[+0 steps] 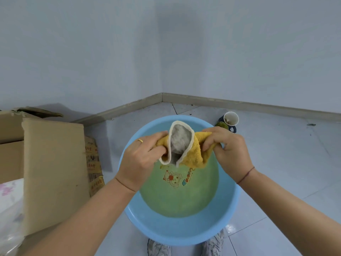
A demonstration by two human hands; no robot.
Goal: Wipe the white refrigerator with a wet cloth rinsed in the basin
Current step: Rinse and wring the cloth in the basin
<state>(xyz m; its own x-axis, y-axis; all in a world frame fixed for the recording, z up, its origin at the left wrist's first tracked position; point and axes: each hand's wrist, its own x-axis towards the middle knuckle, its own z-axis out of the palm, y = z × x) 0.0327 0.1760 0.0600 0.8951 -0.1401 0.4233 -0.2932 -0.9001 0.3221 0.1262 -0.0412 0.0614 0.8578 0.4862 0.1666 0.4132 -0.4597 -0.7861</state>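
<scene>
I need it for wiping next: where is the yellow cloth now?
In the head view the cloth is centre frame, held above the blue basin between the left hand and the right hand.

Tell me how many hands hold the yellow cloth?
2: the left hand grips the cloth at left, the right hand at right, over the blue basin.

One basin was light blue, greenish inside, printed with an orange-and-red cartoon bear. One cloth was mustard yellow, grey on its other face, cream-edged. One cardboard box was brown; ring gold; wrist cord dark red; cup white.
</scene>
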